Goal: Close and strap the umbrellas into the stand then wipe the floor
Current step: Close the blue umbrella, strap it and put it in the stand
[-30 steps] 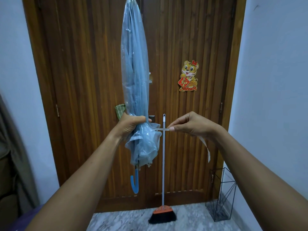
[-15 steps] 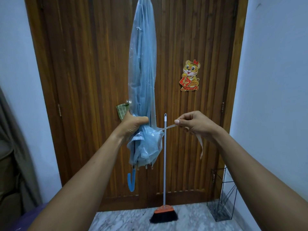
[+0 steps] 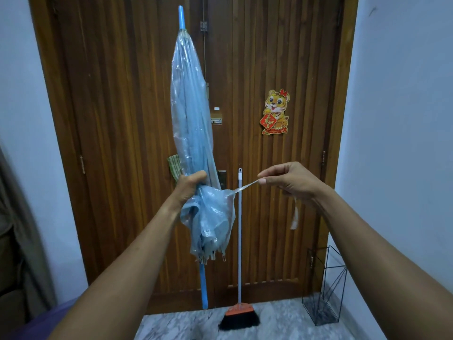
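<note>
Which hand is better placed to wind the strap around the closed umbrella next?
Right. The right hand pinches the strap, stretched sideways from the umbrella, so it can carry it around; the left hand grips the umbrella's gathered folds, holding it upright.

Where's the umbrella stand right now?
In the head view, the wire stand sits on the floor at lower right, beside the door frame, right of the broom.
</note>
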Available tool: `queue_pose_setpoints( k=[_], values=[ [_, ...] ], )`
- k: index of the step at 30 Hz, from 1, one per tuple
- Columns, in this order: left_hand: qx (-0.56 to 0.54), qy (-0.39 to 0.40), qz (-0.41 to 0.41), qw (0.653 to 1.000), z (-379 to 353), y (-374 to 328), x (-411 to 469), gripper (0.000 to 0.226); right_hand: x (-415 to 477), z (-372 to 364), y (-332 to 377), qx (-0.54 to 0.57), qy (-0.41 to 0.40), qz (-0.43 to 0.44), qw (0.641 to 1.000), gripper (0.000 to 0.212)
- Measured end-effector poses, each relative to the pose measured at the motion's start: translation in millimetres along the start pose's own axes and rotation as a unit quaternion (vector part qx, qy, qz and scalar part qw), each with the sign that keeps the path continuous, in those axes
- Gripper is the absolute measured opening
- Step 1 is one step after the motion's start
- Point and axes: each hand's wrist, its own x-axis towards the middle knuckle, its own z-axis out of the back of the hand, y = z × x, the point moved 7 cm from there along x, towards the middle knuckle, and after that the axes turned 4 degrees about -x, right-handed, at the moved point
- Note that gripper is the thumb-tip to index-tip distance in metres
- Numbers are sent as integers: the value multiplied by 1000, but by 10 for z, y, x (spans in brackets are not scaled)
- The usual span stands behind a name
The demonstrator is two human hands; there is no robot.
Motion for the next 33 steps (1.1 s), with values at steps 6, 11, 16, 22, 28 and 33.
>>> queue_pose_setpoints(
  k=[6,11,16,22,28,33],
  values=[
    [74,-26,-26,997,82,-37,24,48,-1,-16,-138,78,34,-21,996,17],
    [98,-51,-59,992,156,-81,86,29,-4,-33,-141,85,31,-12,996,20],
    [105,-49,-72,991,220,-138,131,32,-1,-1,-139,78,27,2,997,26],
    [61,-6,-44,997,155,-107,117,31,17,76,-101,35,-50,52,997,16],
    [-54,130,40,989,-157,0,-56,32,85,104,-125,63,-111,61,990,9],
    [-124,191,80,970,-394,-14,-228,46,171,-4,-110,80,-95,42,991,14]
  ],
)
